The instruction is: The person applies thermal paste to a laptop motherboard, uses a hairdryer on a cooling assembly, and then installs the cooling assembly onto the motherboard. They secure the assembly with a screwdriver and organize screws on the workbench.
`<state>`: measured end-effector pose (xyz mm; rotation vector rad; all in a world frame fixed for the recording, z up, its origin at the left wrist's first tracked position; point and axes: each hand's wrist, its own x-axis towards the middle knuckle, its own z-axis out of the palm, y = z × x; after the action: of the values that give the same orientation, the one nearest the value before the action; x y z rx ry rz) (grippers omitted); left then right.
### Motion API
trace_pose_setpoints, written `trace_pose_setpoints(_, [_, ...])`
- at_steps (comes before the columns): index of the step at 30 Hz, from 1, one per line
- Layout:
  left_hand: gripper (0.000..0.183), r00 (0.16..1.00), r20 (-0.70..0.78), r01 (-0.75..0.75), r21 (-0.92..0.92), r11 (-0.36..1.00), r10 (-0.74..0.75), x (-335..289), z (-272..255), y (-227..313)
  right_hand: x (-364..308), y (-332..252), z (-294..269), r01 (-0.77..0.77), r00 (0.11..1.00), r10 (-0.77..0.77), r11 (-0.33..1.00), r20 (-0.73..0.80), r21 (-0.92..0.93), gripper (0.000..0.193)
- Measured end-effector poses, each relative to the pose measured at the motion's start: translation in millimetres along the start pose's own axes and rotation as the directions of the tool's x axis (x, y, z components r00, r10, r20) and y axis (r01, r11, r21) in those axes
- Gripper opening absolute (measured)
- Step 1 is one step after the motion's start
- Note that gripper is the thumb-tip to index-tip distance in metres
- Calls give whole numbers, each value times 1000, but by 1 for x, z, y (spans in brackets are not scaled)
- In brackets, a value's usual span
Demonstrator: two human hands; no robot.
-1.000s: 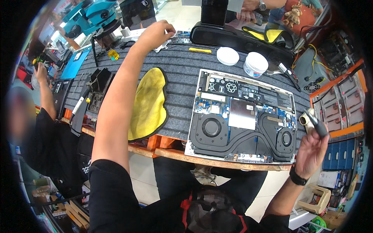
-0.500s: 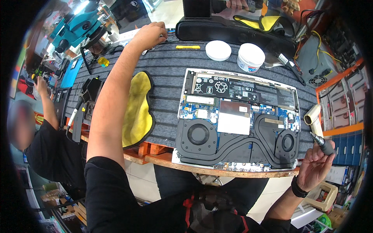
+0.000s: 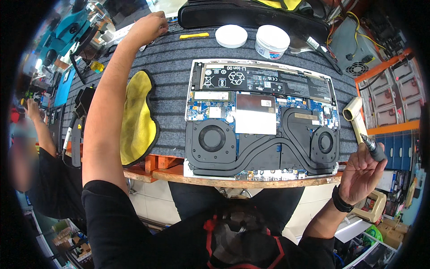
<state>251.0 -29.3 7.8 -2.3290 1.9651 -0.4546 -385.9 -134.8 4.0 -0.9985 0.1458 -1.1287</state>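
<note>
An opened laptop (image 3: 260, 154) lies on the striped grey mat with its innards showing: a black battery (image 3: 286, 83), two fans and curved heat pipes. To its right, my right hand (image 3: 360, 172) grips a screwdriver (image 3: 375, 150), dark handle and metal shaft, tip pointing up and left. My left hand (image 3: 150, 27) reaches to the far left of the bench, fingers curled down among small items; whatever its fingertips hold is hidden. Beside my left forearm rests a yellow cloth with dark edging (image 3: 139, 119). A yellow stick-like tool (image 3: 194, 35) lies right of the left hand.
A white tub (image 3: 272, 42) and its round lid (image 3: 231, 36) stand behind the laptop. Further back is a long black bar (image 3: 251, 18). A beige handheld device (image 3: 354, 114) is at the right edge. A teal microscope (image 3: 62, 33) stands left, near another person's hand (image 3: 33, 110).
The view has tilted, so the bench items sit higher and further left in the picture. The left hand stays reaching to the far side; the screwdriver remains in my right hand.
</note>
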Motion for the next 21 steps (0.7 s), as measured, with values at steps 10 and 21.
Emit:
trace_pose_setpoints(10, [15, 1000, 18, 25, 13, 1000, -26, -1, 3, 1, -1, 3, -3, -24, 999, 24, 999, 23, 35, 49])
trace_pose_setpoints(21, [17, 900, -275, 139, -552, 822, -337, -38, -57, 45, 28, 32, 79, 29, 979, 92, 817, 179, -576, 54])
